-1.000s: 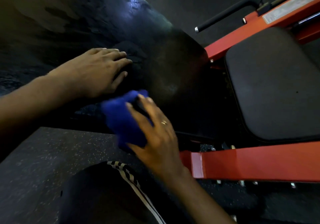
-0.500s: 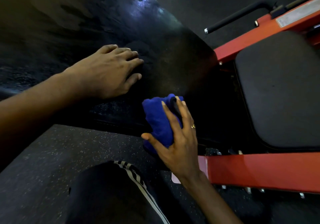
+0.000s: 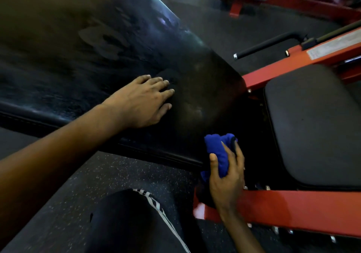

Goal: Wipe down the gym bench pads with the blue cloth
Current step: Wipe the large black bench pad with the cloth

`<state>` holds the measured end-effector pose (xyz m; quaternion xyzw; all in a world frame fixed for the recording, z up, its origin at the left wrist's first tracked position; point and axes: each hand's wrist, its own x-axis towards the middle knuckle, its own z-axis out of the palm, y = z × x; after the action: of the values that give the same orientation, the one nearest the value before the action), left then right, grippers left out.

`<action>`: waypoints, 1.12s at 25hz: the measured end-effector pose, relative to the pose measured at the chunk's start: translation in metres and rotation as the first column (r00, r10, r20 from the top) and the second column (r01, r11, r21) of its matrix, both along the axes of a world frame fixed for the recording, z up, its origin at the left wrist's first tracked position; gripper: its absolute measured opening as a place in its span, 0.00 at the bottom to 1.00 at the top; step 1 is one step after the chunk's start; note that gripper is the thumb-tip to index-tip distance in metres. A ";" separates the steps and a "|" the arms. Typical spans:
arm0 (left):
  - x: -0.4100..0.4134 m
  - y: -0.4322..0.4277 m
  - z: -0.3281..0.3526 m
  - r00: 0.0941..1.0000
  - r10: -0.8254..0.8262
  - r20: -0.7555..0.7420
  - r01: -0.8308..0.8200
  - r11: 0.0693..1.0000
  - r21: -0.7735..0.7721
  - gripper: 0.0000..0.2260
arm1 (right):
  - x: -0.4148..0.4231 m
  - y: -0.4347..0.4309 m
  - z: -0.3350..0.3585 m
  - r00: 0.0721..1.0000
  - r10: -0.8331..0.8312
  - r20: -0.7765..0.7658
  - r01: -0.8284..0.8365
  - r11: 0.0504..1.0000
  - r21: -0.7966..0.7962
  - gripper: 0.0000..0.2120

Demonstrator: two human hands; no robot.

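A long black back pad (image 3: 97,47) slopes from the upper left down to the middle, with damp streaks on it. My left hand (image 3: 143,102) rests flat on its lower part, fingers straight. My right hand (image 3: 227,176) grips a bunched blue cloth (image 3: 218,151) at the pad's lower right corner, by the dark gap before the seat pad (image 3: 316,127). The black seat pad lies to the right on the red frame (image 3: 293,207).
A black handle bar (image 3: 267,45) sticks out above the seat pad. Another red machine (image 3: 293,0) stands at the far upper right. My knee in black trousers with a striped seam (image 3: 136,223) is at the bottom, over speckled rubber floor (image 3: 97,178).
My right hand has slid the blue cloth rightward along the back pad's lower edge to its corner. The view has shifted; my left hand stays resting on the pad.
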<state>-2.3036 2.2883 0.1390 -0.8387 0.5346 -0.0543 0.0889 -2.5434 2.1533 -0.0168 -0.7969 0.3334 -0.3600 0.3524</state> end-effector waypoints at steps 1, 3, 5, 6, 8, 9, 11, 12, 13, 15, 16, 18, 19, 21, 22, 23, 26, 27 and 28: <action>-0.003 0.005 0.003 1.000 -0.003 -0.013 0.003 1.000 0.005 0.30 | 0.005 0.004 0.005 1.000 0.005 -0.005 -0.005 1.000 -0.005 0.28; -0.011 0.023 0.006 0.999 -0.019 -0.031 0.020 0.999 0.038 0.34 | 0.011 0.008 0.017 0.999 0.050 -0.005 -0.050 0.999 0.003 0.26; -0.018 0.041 0.008 0.999 -0.036 -0.023 0.037 0.997 0.061 0.35 | 0.024 0.017 0.034 0.988 0.151 0.021 -0.151 0.988 0.014 0.25; -0.020 0.046 0.009 0.999 -0.036 -0.011 0.037 0.997 0.064 0.35 | 0.035 0.025 0.046 0.977 0.213 0.029 -0.214 0.977 0.011 0.25; -0.021 0.047 0.010 1.000 -0.008 0.002 0.008 0.998 0.056 0.33 | 0.055 0.042 0.065 0.948 0.317 -0.020 -0.318 0.948 -0.026 0.26; -0.021 0.046 0.010 1.000 0.009 0.006 -0.009 0.999 0.052 0.33 | 0.057 0.047 0.066 0.935 0.348 -0.064 -0.351 0.935 -0.045 0.28; -0.021 0.044 0.009 1.000 0.015 0.009 -0.016 0.998 0.055 0.33 | 0.039 0.041 0.048 0.931 0.349 -0.105 -0.358 0.929 -0.088 0.30; -0.021 0.045 0.009 1.000 0.014 0.004 -0.014 0.998 0.063 0.34 | 0.021 0.031 0.031 0.938 0.329 -0.107 -0.340 0.934 -0.110 0.30; -0.021 0.046 0.008 1.000 0.011 0.000 -0.011 0.997 0.078 0.35 | 0.001 0.017 0.014 0.950 0.296 -0.102 -0.307 0.945 -0.111 0.30; -0.021 0.047 0.010 1.000 0.006 0.010 -0.008 0.991 0.131 0.39 | -0.027 -0.010 -0.009 0.977 0.195 -0.082 -0.198 0.980 -0.033 0.34; -0.022 0.047 0.012 1.000 0.003 0.007 -0.004 0.988 0.157 0.43 | -0.032 -0.019 -0.013 0.986 0.148 -0.072 -0.146 0.989 0.031 0.36; -0.025 0.045 0.014 1.000 -0.011 -0.012 0.013 0.980 0.198 0.49 | -0.026 -0.022 -0.007 0.997 0.066 -0.042 -0.063 0.995 0.079 0.36; -0.025 0.044 0.015 1.000 -0.017 -0.010 0.018 0.978 0.207 0.50 | -0.015 -0.017 0.001 0.999 0.040 -0.019 -0.039 0.998 0.050 0.33; -0.024 0.043 0.014 1.000 -0.019 -0.013 0.022 0.978 0.209 0.51 | 0.009 0.001 0.018 0.997 0.078 -0.009 -0.078 0.997 -0.009 0.30; -0.023 0.043 0.014 1.000 -0.023 -0.011 0.024 0.979 0.200 0.50 | 0.015 0.007 0.023 0.991 0.135 -0.026 -0.136 0.990 -0.028 0.29; -0.023 0.043 0.013 1.000 -0.027 -0.006 0.027 0.981 0.193 0.50 | 0.015 0.009 0.025 0.979 0.196 -0.051 -0.198 0.979 -0.049 0.28; -0.026 0.044 0.012 0.999 -0.031 0.014 0.028 0.980 0.195 0.49 | -0.017 -0.021 0.002 0.971 0.224 -0.089 -0.230 0.971 -0.067 0.28; -0.026 0.044 0.012 0.999 -0.030 0.018 0.026 0.980 0.195 0.49 | -0.032 -0.038 -0.008 0.985 0.148 -0.086 -0.151 0.988 -0.035 0.31; -0.026 0.044 0.012 0.999 -0.029 0.021 0.025 0.981 0.192 0.49 | -0.044 -0.054 -0.015 0.995 0.034 -0.093 -0.033 0.999 0.011 0.37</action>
<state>-2.3299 2.3328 0.1511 -0.8182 0.5476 -0.0139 0.1747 -2.5871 2.0988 -0.0321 -0.8167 0.3376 -0.3150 0.3462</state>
